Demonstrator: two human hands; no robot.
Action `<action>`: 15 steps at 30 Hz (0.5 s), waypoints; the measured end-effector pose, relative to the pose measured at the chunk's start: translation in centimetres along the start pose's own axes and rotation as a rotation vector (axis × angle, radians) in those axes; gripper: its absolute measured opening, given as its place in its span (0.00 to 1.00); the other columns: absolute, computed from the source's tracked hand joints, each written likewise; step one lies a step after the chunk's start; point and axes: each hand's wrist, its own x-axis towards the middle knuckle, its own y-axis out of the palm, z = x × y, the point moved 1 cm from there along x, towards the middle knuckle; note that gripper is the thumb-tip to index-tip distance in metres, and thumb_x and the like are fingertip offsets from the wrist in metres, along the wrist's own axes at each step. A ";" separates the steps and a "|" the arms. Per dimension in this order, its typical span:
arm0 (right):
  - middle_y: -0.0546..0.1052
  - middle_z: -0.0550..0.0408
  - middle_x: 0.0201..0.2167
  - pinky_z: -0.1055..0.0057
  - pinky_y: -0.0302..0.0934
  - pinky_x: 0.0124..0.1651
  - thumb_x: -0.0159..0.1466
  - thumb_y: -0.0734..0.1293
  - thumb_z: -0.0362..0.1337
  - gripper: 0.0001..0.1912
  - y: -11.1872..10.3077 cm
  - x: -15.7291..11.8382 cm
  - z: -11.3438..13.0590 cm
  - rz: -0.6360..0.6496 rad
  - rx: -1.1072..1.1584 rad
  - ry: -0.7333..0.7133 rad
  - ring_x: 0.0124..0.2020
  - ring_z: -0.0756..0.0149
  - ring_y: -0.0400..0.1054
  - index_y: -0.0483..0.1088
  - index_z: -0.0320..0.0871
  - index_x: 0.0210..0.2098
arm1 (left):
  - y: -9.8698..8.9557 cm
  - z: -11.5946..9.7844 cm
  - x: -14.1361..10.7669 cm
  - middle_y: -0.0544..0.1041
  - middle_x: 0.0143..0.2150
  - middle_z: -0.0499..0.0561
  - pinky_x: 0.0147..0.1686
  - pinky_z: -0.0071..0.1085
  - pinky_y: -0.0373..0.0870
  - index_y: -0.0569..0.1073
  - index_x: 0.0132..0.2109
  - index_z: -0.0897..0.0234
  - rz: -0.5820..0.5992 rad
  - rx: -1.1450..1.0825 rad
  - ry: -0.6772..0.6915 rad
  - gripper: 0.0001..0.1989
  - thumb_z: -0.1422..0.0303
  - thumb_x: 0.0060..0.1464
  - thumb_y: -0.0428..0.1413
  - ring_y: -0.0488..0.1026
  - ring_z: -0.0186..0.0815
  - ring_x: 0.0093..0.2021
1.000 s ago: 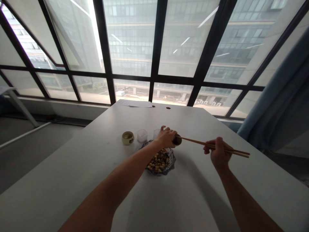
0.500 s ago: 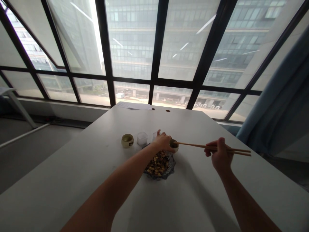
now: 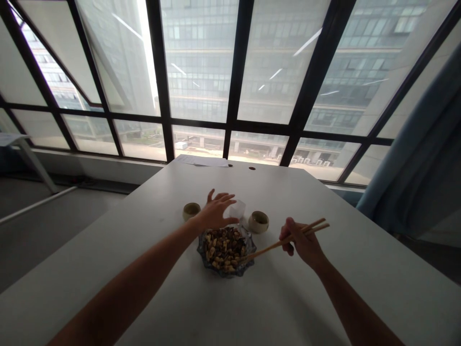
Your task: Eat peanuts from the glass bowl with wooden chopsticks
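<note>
My right hand (image 3: pixel 300 242) grips a pair of wooden chopsticks (image 3: pixel 275 245), whose tips reach into the right side of a scalloped glass bowl (image 3: pixel 207 264). Mixed brown and yellowish bits (image 3: pixel 225 247), too small to name surely, fill this bowl. My left hand (image 3: pixel 218 211) is over the bowl's far rim, its fingers spread and holding nothing. Just right of its fingers stands a clear plastic cup (image 3: pixel 237 210). A small round ceramic cup (image 3: pixel 258 222) sits to the right of that. Another ceramic cup (image 3: pixel 190 210) is partly hidden behind my left wrist.
The things stand on a white table (image 3: pixel 144 269). Papers (image 3: pixel 201 160) lie at its far edge, beside two round holes. Windows rise beyond it, a blue curtain (image 3: pixel 414 144) hangs at the right, and another table (image 3: pixel 29 154) stands at the left.
My left hand has let go of the right ceramic cup and moved left, fingers spreading. My right hand has moved left and lower, bringing the chopstick tips from that cup into the glass bowl.
</note>
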 end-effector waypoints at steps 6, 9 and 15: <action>0.72 0.54 0.10 0.77 0.56 0.11 0.52 0.69 0.67 0.33 2.3 -0.6 -1.1 0.117 -0.033 0.077 0.09 0.72 0.62 0.73 0.40 0.18 | -1.0 3.7 -7.2 0.60 0.72 0.51 0.71 0.54 0.35 0.70 0.61 0.50 0.011 0.012 -0.111 0.25 0.54 0.57 0.57 0.55 0.47 0.71; 0.73 0.54 0.12 0.76 0.60 0.13 0.52 0.70 0.67 0.32 3.2 -0.5 -1.6 0.055 -0.018 0.023 0.11 0.70 0.65 0.74 0.41 0.20 | -0.4 3.8 -8.3 0.58 0.73 0.50 0.71 0.53 0.37 0.70 0.61 0.50 -0.011 0.032 -0.166 0.25 0.60 0.56 0.57 0.53 0.46 0.72; 0.74 0.53 0.14 0.73 0.64 0.16 0.54 0.70 0.65 0.30 4.0 -0.6 -2.0 0.013 -0.026 -0.051 0.14 0.68 0.68 0.75 0.41 0.22 | 0.7 3.5 -7.2 0.59 0.72 0.53 0.70 0.53 0.38 0.73 0.57 0.53 -0.146 0.071 -0.211 0.25 0.64 0.51 0.58 0.55 0.48 0.71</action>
